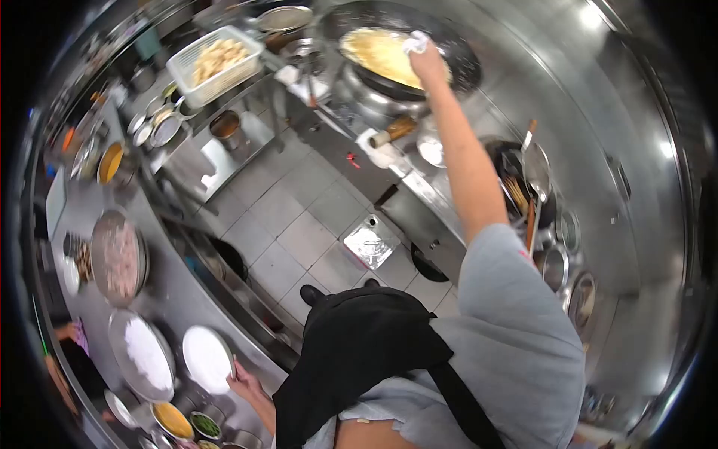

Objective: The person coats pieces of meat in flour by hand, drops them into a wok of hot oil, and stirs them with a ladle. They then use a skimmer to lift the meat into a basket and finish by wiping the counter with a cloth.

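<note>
At the far end of the steel range, your right hand (428,66) reaches over a dark, round-bellied wok (464,63), its grip closed on a crumpled white cloth (416,43). A glossy yellow layer (370,52) spreads across the wok's curved inner face; you cannot tell whether the cloth touches the wok.

By the aisle edge of the stainless worktop (176,273), your left hand (249,387) has its grip drawn in on the rim of a smooth, round white plate (206,361); whether the plate rests on the metal or is lifted, you cannot tell. Just beside it, further from that edge, a broad metal bowl (118,346) holds a loose white heap. Further along the worktop, a second metal bowl (112,222) carries pale pink, irregular pieces. Near the plate, smooth yellow liquid (172,420) sits next to finely chopped greens (204,425).

Across the square-tiled floor (299,202), a white plastic basket (228,84) with pierced walls holds lumpy, pale-yellow chunks (217,60).
</note>
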The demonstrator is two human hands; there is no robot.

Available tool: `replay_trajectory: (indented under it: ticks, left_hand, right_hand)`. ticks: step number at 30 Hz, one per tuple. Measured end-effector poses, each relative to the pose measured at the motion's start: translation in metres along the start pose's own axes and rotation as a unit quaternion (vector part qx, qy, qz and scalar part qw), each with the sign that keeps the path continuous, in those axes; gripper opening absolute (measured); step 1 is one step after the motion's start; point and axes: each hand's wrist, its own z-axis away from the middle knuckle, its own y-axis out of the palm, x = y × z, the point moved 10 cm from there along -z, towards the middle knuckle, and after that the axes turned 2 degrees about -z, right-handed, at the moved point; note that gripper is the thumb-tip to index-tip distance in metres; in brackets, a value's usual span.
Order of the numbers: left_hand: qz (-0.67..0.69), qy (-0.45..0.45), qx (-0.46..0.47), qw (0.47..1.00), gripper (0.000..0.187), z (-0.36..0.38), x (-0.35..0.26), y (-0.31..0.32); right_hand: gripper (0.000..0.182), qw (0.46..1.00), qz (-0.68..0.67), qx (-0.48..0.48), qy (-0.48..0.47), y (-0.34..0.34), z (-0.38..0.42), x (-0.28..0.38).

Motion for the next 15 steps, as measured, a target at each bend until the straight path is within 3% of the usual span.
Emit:
replay_trajectory:
  ticks: [1, 2, 3, 4, 7, 8, 10, 12, 13, 15]
  left_hand:
    - [-0.032, 0.011, 0.049, 0.998, 0.043, -0.018, -0.007, -0.025]
    - [0.018, -0.021, -0.051, 0.998, 0.043, 0.002, -0.006, -0.011]
    - [-0.011, -0.016, -0.071, 0.997, 0.044, 0.003, -0.009, 0.003]
    - [-0.056, -0.006, -0.079, 0.995, 0.044, 0.002, -0.014, 0.011]
    - [-0.250, 0.068, -0.083, 0.962, 0.046, 0.005, -0.025, 0.051]
    - [-0.338, 0.106, -0.088, 0.931, 0.047, 0.013, -0.025, 0.068]
    - [-0.517, 0.187, -0.082, 0.831, 0.049, 0.030, -0.020, 0.108]
    - [-0.642, 0.255, -0.066, 0.720, 0.051, 0.044, 0.001, 0.154]
    - [-0.686, 0.281, -0.046, 0.670, 0.052, 0.051, 0.022, 0.181]
    - [-0.743, 0.296, 0.044, 0.598, 0.055, 0.050, 0.103, 0.241]
  right_hand:
    - [0.032, 0.997, -0.001, 0.000, 0.080, -0.021, 0.023, -0.022]
    - [0.028, 0.980, -0.118, -0.080, 0.138, -0.050, 0.065, -0.022]
    - [0.028, 0.946, -0.256, -0.042, 0.196, -0.058, 0.095, -0.050]
    - [0.030, 0.915, -0.351, -0.044, 0.196, -0.080, 0.132, -0.048]
    - [0.023, 0.858, -0.376, -0.097, 0.335, -0.165, 0.248, -0.079]
    - [0.021, 0.829, -0.445, -0.112, 0.320, -0.194, 0.281, -0.097]
    - [0.023, 0.777, -0.460, -0.204, 0.378, -0.270, 0.354, -0.108]
    - [0.029, 0.762, -0.534, -0.200, 0.308, -0.345, 0.404, -0.090]
    - [0.038, 0.758, -0.547, -0.210, 0.285, -0.383, 0.426, -0.083]
    - [0.036, 0.740, -0.532, -0.308, 0.272, -0.463, 0.481, -0.073]
